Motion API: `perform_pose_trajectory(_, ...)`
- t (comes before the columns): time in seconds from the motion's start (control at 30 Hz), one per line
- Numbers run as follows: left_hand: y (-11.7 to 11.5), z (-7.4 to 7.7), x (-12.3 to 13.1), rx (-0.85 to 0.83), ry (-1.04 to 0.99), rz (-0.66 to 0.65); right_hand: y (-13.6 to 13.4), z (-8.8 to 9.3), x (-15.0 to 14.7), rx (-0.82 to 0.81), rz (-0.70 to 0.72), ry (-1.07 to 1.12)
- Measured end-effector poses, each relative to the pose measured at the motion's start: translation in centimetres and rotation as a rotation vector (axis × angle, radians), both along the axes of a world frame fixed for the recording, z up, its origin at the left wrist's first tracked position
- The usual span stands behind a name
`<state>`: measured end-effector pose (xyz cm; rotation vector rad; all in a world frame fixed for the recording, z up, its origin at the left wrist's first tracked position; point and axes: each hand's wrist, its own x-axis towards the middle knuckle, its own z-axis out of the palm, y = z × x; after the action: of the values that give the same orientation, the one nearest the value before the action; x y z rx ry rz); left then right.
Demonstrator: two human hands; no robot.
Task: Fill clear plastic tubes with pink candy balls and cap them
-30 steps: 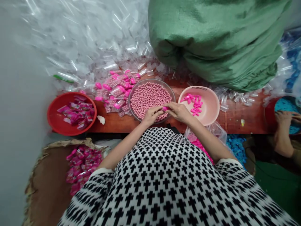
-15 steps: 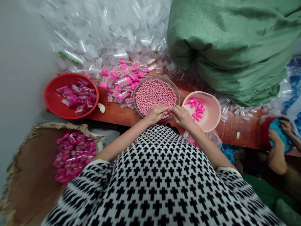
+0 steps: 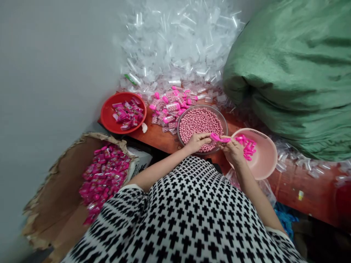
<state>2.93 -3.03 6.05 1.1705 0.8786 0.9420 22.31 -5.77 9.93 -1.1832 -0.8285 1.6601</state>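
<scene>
A bright pink plastic piece [image 3: 222, 140] is pinched in the fingertips of the right hand [image 3: 233, 149]; its nine-o'clock end is met by the left hand [image 3: 198, 141], whose closure cannot be told. The piece is held over the four-o'clock side of a grey bowl [image 3: 225, 122] of pink beads [image 3: 199, 126]. From the hands, a pale pink basin [image 3: 266, 161] is noted at four o'clock, pink-capped bead packs [image 3: 172, 107] at ten, a green sack [image 3: 296, 80] at two.

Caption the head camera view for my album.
Left hand and right hand hold a pink piece by a bowl of beads.
</scene>
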Motion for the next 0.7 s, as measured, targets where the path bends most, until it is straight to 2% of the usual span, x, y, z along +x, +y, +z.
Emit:
perform_pose_trajectory(0.1,-0.5,0.0,-0.2,0.213,0.153,-0.015,0.4,0.2,-0.8,-0.128,0.121,0.039)
perform_pose_trajectory(0.2,-0.9,0.1,-0.2,0.301,0.205,-0.011,0.6,0.3,-1.7,-0.310,0.244,0.131)
perform_pose_trajectory(0.27,-0.9,0.2,-0.4,0.313,0.219,-0.008,0.7,0.1,-2.5,-0.345,0.208,0.174)
perform_pose_trajectory(0.57,0.7,0.0,-0.8,0.354,0.285,-0.002,2.3,-1.6,-5.8,-0.391,-0.152,0.181)
perform_pose_trajectory(0.63,1.4,-0.2,-0.7,0.347,0.309,0.024,3.1,-2.0,-6.3,-0.409,-0.187,0.185)
perform_pose_trajectory(0.7,2.3,-0.6,-0.8,0.337,0.317,0.039,4.1,-2.2,-6.6,-0.411,-0.163,0.188)
